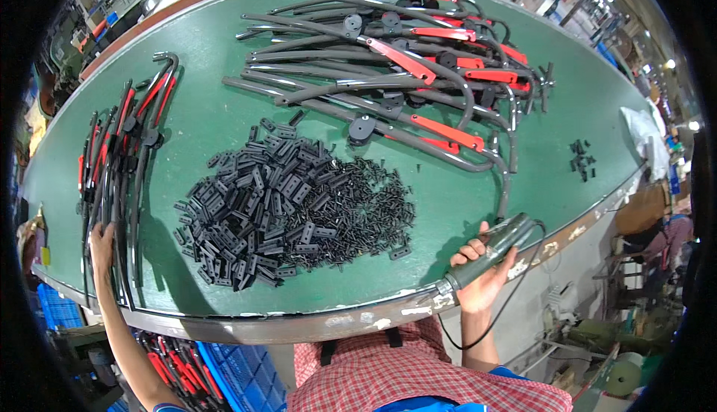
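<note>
The right hand (pixel 482 263) is curled around a corded driver (pixel 491 249) at the near edge of the worktop (pixel 358 298). The left hand (pixel 102 246) is at the near ends of a bundle of frames (pixel 123 143), fingers against the tubes; whether they grip one, I cannot tell. Between the hands lie heaped blocks (pixel 258 203), with loose screws (pixel 358 207) on the side toward the right hand. More frames (pixel 358 69) are spread beyond both hands, one tube end close to the driver. The step in hand looks like handling a frame at the left bundle; the next move probably calls for keeping the driver and its cord (pixel 489 330) clear of the tubes.
</note>
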### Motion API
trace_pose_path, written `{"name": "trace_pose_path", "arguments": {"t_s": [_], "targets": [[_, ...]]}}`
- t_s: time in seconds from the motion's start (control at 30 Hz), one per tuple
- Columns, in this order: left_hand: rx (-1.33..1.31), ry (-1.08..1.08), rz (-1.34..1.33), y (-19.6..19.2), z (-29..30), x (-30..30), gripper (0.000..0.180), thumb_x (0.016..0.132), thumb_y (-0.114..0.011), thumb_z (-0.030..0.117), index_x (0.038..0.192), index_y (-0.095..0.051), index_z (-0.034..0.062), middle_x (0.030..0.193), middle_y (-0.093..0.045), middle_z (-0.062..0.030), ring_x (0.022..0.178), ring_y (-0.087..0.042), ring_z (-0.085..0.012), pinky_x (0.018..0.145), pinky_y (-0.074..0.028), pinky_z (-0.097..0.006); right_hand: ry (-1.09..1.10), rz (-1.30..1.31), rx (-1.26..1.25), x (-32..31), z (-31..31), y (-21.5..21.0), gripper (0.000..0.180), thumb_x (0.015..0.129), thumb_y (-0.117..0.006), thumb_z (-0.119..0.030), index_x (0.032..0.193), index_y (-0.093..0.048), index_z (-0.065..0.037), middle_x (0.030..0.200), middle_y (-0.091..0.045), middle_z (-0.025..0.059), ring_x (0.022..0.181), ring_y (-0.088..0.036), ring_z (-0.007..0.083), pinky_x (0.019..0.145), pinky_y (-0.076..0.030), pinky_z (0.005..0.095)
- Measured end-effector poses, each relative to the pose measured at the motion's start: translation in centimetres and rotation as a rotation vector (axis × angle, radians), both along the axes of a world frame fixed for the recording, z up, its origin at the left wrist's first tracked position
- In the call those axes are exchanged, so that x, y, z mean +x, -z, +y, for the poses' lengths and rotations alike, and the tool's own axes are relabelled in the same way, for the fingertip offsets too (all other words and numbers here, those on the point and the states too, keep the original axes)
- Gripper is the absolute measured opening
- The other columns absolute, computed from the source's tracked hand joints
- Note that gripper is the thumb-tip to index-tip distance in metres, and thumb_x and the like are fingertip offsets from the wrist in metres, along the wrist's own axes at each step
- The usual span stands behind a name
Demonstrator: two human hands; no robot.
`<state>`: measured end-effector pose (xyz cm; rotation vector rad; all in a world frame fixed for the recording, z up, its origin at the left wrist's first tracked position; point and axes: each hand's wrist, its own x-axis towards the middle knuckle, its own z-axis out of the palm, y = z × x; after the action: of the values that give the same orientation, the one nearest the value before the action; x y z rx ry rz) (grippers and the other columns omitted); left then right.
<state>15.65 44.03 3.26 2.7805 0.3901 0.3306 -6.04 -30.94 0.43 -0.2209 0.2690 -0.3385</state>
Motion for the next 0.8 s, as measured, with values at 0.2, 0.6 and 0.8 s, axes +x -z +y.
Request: {"name": "trace_pose_path", "arguments": {"t_s": [0.2,0.6,0.8], "targets": [[0.522,0.084,0.096,-6.0,-10.5,6.1,0.041,0.088,-0.057,0.035,0.112,-0.063,0.0022,0.107,-0.061,-0.0229,0.101,-0.058,-0.0372,0.088,-0.044,-0.044,-0.044,-0.048,0.018,-0.1,-1.0,0.7,0.070,0.089,-0.050,-0.061,0.137,-0.043,-0.010,0.080,-0.044,-0.0006,0.074,-0.041,0.0126,0.073,-0.036,0.0319],[0.508,1.085,-0.028,0.6,-41.1,23.8,0.024,0.075,-0.062,0.013,0.098,-0.060,0.0058,0.106,-0.061,-0.0120,0.108,-0.053,-0.0303,0.087,-0.044,-0.045,0.007,0.047,0.012,0.5,-0.9,0.1,0.070,0.088,-0.047,-0.064,0.135,-0.045,-0.011,0.077,-0.042,0.0005,0.070,-0.040,0.0139,0.067,-0.035,0.0328],[0.243,1.058,0.184,-7.5,-38.4,16.3,0.027,0.073,-0.059,0.012,0.097,-0.054,0.0011,0.080,-0.058,-0.0174,0.079,-0.058,-0.0334,0.072,-0.046,-0.039,0.002,0.089,0.025,0.4,-0.7,-0.1,0.069,0.089,-0.046,-0.064,0.133,-0.046,-0.011,0.077,-0.042,0.0007,0.070,-0.039,0.0147,0.068,-0.035,0.0332]]}}
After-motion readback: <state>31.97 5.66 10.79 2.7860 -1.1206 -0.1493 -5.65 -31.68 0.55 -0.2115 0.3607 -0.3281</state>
